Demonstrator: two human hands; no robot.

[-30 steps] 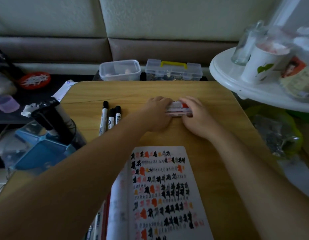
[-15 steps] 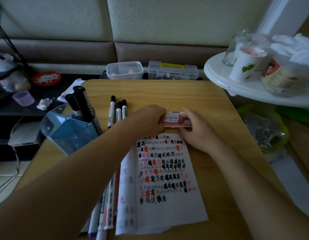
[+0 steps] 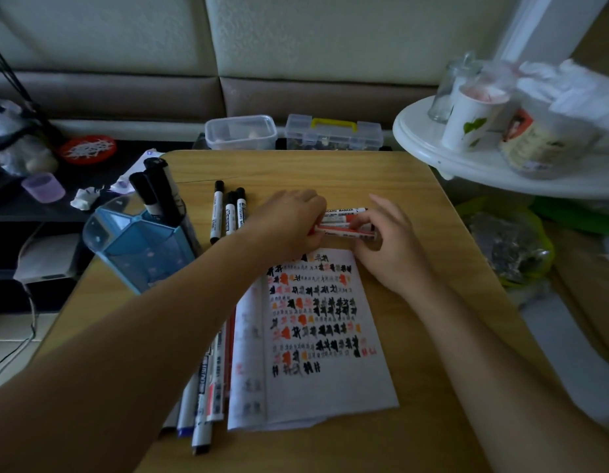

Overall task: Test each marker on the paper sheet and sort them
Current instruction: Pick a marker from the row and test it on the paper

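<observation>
On wooden table [image 3: 381, 172], marked paper sheet [image 3: 316, 336], sofa [image 3: 296, 46] behind

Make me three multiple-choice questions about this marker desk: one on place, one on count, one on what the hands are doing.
1. Where do the black-capped markers lie?
A. Left of the hands
B. On the white shelf
C. On the paper

2. How many of them lie there side by side?
A. One
B. Three
C. Six

3. What are the hands doing?
A. Resting flat on the paper sheet
B. Gripping the blue holder
C. Both on the red markers

Key: A, they lie on the table beside the left hand; B, three caps show; C, left and right hand meet at them.
</observation>
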